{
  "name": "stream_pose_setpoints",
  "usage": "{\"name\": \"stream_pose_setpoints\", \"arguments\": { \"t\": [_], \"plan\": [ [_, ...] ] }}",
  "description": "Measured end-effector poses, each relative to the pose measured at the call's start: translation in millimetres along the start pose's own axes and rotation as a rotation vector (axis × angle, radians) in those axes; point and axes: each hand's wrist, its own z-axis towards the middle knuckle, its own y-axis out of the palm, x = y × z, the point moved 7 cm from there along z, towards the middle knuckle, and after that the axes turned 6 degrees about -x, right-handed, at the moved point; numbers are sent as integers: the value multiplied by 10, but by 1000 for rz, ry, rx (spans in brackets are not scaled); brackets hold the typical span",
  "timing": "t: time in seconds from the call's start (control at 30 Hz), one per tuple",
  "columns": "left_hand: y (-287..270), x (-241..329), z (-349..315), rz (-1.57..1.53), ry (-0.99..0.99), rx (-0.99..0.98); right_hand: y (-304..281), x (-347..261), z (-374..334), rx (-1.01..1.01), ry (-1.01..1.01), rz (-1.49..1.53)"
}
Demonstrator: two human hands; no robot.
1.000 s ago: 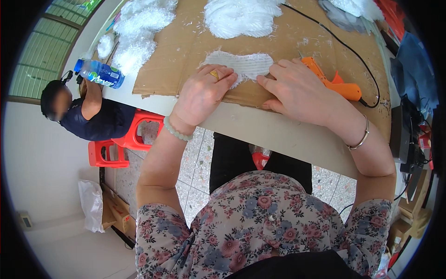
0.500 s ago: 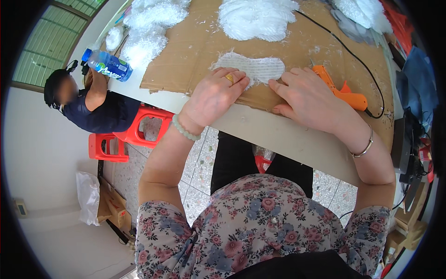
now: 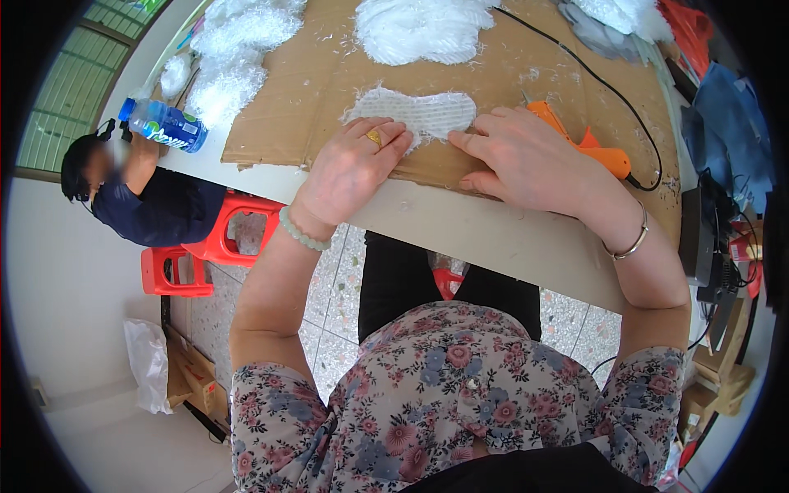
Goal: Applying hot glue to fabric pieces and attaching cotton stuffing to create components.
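Here I am, both bare hands down at the near edge of a brown corrugated cardboard sheet [image 3: 283,123], and the flat, white, frayed-edged fabric piece [image 3: 415,111] lies just ahead of my fingers, its wide body on the far side of them. My left hand [image 3: 347,171], gold ring on a finger, sits curled at the fabric's lower left edge; whether its fingers pinch the cloth or merely press there, I can't tell. Over to my right hand [image 3: 526,156]: thumb and forefinger stand parted, with a gap between them, and the forefinger's tip is right by the lower right corner; touching or not, I can't say. So the fabric spans the space between and beyond my two hands. Close behind my right knuckles lies an orange glue gun [image 3: 608,158] with a black cable [image 3: 604,71], and farther off sits a fluffy white heap [image 3: 423,31].
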Motion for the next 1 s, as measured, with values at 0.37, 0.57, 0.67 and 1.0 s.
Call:
{"name": "stream_pose_setpoints", "arguments": {
  "t": [0.37,0.57,0.67,1.0],
  "plan": [
    [13,-24,-11,14,8,17,-58,93,24,81,54,-101],
    [-6,13,-8,-1,-14,-6,-26,92,23,60,32,-123],
    [4,17,-4,-42,-36,6,-195,115,-42,121,44,-117],
    [-25,-41,-54,-211,-68,78,-553,456,-819,-202,311,-251]
  ]
}}
